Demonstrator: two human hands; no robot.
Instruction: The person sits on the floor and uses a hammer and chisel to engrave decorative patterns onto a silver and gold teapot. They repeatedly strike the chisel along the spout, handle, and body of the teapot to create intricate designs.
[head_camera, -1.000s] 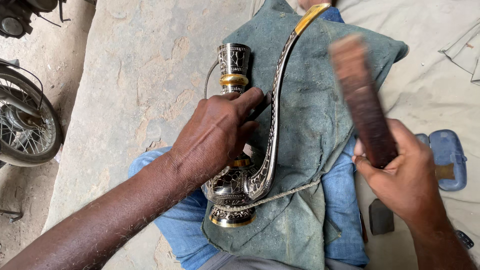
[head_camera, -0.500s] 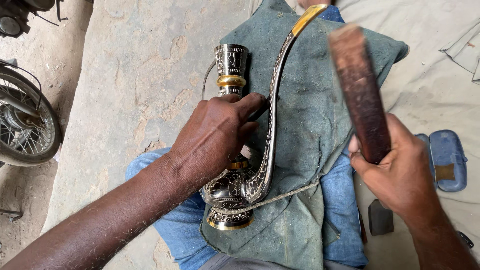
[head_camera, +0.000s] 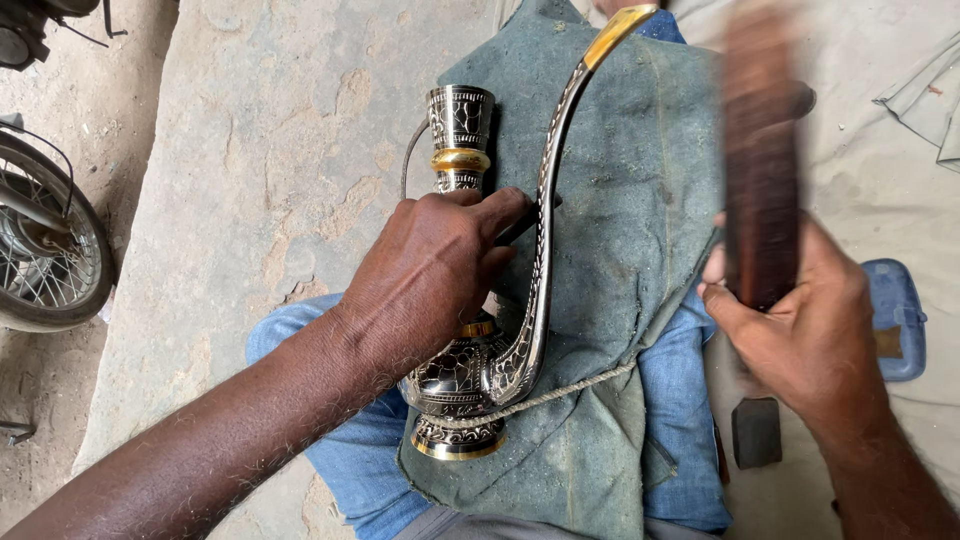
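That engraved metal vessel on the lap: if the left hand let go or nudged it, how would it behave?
The engraved metal vessel looks rigid and probably heavy for its size. It lies on its round belly across the green cloth, so it may roll unless the left hand steadies it. Its polished surface could be slippery, and the long curved spout would lever it sideways.

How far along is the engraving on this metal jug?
Done: dark engraved patterns cover the jug's body, neck and lower spout. In hand: left hand pins a small tool against the spout; right hand raises a blurred wooden mallet. Left: the spout's golden tip looks plain.
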